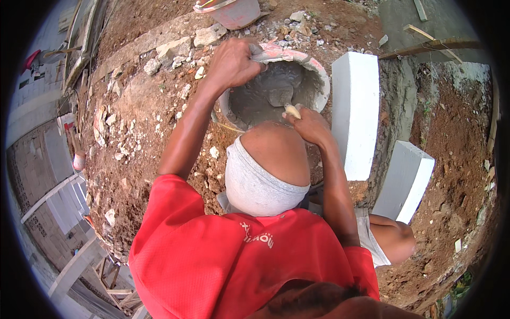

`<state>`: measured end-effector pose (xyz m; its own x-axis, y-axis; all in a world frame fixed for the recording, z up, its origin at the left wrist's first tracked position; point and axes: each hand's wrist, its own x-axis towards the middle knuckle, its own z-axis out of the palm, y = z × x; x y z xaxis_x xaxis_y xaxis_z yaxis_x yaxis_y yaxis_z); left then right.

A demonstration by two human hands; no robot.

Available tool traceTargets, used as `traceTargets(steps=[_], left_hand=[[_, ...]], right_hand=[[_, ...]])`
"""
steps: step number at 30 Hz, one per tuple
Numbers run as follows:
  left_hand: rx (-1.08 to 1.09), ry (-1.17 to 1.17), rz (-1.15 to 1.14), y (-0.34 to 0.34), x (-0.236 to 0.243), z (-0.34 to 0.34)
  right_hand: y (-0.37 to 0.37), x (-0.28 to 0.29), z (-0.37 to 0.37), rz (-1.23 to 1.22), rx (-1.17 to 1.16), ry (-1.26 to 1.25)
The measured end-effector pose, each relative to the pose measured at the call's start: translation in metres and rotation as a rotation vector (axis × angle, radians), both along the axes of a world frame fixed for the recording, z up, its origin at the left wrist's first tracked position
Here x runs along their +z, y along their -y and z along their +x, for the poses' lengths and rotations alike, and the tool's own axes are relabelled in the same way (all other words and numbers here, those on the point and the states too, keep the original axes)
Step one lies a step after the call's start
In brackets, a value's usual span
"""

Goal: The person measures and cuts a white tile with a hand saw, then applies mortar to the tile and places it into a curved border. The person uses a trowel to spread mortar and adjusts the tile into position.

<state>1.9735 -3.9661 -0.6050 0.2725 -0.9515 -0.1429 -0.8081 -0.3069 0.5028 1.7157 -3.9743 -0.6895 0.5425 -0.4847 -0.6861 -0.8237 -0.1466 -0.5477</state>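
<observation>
In front of my raised knee stands a round bucket [319, 87] with a mortar-crusted rim, tilted so that its inside shows. Wet grey mortar [247, 103] covers its bottom and walls. My left hand [238, 61] is closed over the bucket's far left rim. At the near right rim, my right hand [312, 125] grips the light-coloured handle of a trowel [280, 97]. The trowel's blade lies inside the bucket, against the mortar and coated with it. My right fingertips are partly hidden.
A long white block [356, 114] stands close to the bucket's right side, with a second white block [405, 181] nearer me. Beside them runs a grey mortar strip [398, 101]. Another bucket [234, 13] sits at the far side. Broken stones [174, 49] litter the brown soil.
</observation>
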Motion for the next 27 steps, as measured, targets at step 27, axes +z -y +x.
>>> traceTargets(steps=[27], left_hand=[[0.181, -0.622, 0.190, 0.083, -0.077, -0.008]], right_hand=[[-0.023, -0.061, -0.012, 0.559, -0.561, 0.495]])
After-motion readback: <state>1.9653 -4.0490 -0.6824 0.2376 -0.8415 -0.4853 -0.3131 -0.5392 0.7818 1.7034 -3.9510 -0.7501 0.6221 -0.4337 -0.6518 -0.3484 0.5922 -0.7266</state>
